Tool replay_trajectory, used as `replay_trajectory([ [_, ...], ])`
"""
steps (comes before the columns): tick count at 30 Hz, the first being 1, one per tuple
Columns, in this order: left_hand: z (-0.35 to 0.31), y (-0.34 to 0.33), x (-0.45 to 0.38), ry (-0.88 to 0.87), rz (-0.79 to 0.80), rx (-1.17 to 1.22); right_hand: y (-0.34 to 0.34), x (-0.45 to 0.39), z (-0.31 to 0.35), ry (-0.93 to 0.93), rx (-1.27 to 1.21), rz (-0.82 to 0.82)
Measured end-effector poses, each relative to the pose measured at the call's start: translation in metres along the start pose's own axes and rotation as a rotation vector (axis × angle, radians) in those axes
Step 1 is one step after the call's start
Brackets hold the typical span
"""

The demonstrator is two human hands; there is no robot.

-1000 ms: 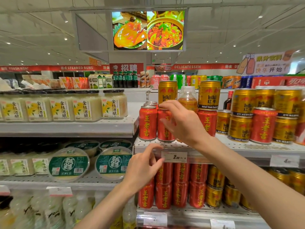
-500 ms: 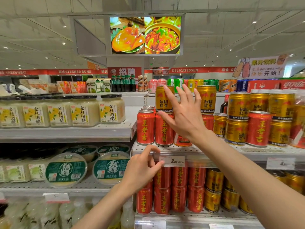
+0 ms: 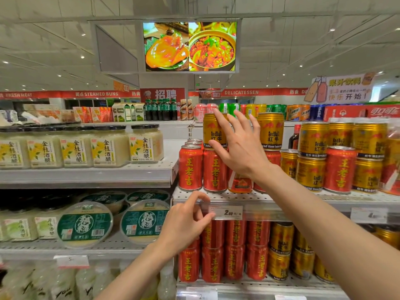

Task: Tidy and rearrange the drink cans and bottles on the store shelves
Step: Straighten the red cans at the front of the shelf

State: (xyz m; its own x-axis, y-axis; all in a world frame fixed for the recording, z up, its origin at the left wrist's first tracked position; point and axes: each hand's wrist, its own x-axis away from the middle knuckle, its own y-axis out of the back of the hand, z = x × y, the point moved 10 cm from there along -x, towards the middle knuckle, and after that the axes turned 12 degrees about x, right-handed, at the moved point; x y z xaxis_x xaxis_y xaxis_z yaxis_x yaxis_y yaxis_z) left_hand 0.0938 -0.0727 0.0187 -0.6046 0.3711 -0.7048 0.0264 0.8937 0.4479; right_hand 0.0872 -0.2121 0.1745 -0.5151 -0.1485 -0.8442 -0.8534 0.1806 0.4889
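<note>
My left hand [image 3: 184,221] is low, by the upper shelf edge [image 3: 303,202], fingers curled w/ thumb and forefinger at the price-tag strip just left of the 2.80 tag [image 3: 227,212]; can't tell if I'm truly pinching it or just resting there. Above it, the red cans [image 3: 190,167] stand upright in a row at the shelf front, w/ a gold Red Bull can [image 3: 213,132] stacked on top of them. Those cans are rigid metal, prob full so fairly heavy for their size, smooth painted sides = a bit slippery; best taken round the mid-body w/ thumb opposite fingers, not by the rim. The stacked one sits on a narrow lid, so I reckon it tips easily if nudged sideways. My right hand [image 3: 240,152] is up in front of that gold can, fingers spread wide and straight, holding nothing, forefinger tip up near the can's top, thumb low by its base. Behind my palm an orange-labelled bottle [image 3: 239,184] sits between the red cans; plastic probably, so softer. Further right, a second stacked gold can [image 3: 270,133], then mixed gold and red cans, well apart from my hands.
</note>
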Motion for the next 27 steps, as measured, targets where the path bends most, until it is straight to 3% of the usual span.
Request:
replay_trajectory([
  [7, -0.003, 0.0, 0.001, -0.001, 0.007, -0.017, 0.008, 0.014, 0.001, 0.038, 0.014, -0.056],
  [11, -0.003, 0.001, 0.001, -0.014, -0.005, -0.017, 0.017, 0.05, 0.013, 0.159, 0.03, -0.153],
  [15, -0.003, 0.0, 0.002, -0.012, -0.006, -0.015, -0.004, 0.083, 0.024, 0.263, 0.117, -0.106],
  [27, -0.008, -0.001, 0.002, -0.038, 0.006, -0.059, -0.018, 0.084, 0.016, 0.268, 0.117, -0.034],
])
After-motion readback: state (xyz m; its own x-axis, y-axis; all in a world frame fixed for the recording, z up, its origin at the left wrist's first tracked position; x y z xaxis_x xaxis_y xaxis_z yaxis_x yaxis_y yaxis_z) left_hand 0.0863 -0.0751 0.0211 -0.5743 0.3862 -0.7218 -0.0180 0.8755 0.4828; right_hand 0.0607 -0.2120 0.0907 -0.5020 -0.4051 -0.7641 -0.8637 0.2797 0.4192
